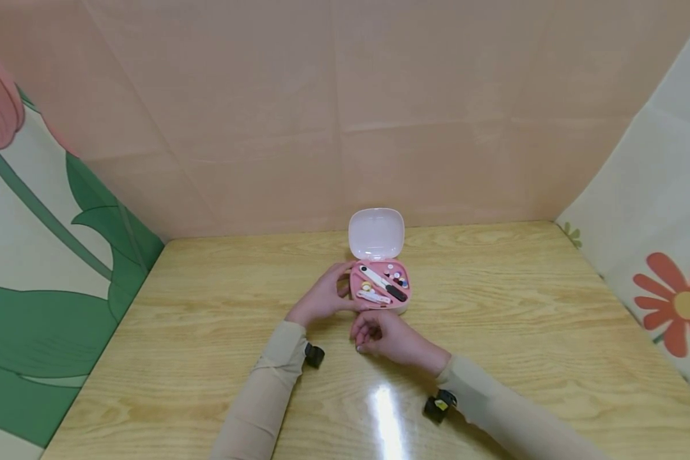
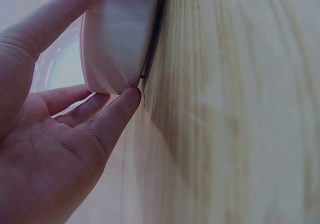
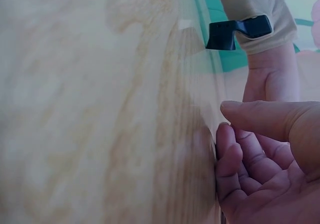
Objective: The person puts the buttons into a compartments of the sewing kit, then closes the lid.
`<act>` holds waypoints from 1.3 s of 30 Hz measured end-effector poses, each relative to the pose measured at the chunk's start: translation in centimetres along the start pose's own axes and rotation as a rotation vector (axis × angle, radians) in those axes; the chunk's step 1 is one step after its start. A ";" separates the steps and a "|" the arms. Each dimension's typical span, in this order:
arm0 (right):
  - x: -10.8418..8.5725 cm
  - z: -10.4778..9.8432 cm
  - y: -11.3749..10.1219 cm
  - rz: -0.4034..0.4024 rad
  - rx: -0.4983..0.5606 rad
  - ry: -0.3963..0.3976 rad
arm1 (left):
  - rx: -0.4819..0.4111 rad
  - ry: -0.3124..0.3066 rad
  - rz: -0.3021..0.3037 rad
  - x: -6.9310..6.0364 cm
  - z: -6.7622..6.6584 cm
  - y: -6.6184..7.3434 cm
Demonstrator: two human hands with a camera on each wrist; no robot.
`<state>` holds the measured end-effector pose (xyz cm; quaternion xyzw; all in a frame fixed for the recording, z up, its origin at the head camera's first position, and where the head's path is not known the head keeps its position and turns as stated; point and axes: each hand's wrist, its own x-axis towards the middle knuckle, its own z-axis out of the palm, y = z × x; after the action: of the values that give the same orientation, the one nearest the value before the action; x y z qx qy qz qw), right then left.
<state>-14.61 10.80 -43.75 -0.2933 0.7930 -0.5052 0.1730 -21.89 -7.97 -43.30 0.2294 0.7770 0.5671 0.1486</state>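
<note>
A small pink sewing kit box (image 1: 402, 307) stands on the table with its pale lid (image 1: 376, 234) raised at the back. Inside lie a slim white tool with a dark end (image 1: 396, 292), several small buttons (image 1: 399, 279) and a white item (image 1: 374, 296) at the front. My left hand (image 1: 324, 296) grips the box's left side, thumb at the front and fingers farther back; the left wrist view shows fingertips against its pale wall (image 2: 122, 34). Just in front of the box, my right hand (image 1: 392, 338) stays low over the table, fingers loosely curled, with nothing visible between thumb and fingers.
The wooden table (image 1: 218, 332) runs to a plain pinkish backdrop (image 1: 253, 115). Flower-printed sheets stand at the left (image 1: 34, 332) and right (image 1: 655, 211). Dark wrist devices sit on the left (image 1: 314, 355) and right (image 1: 439, 406) sleeves.
</note>
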 end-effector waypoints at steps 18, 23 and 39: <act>-1.1 -1.1 0.0 0.058 0.110 -0.002 | -0.025 -0.038 0.025 -0.9 -0.1 2.4; -1.5 -2.0 -0.3 0.053 0.117 0.017 | -0.009 -0.014 0.046 -1.2 0.0 2.7; -2.3 -5.7 -1.6 0.061 0.099 0.138 | 0.057 0.000 -0.012 0.1 0.0 -0.1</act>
<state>-15.62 15.75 -39.92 -0.2245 0.7858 -0.5571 0.1475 -21.95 -7.95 -43.40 0.2289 0.7941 0.5440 0.1453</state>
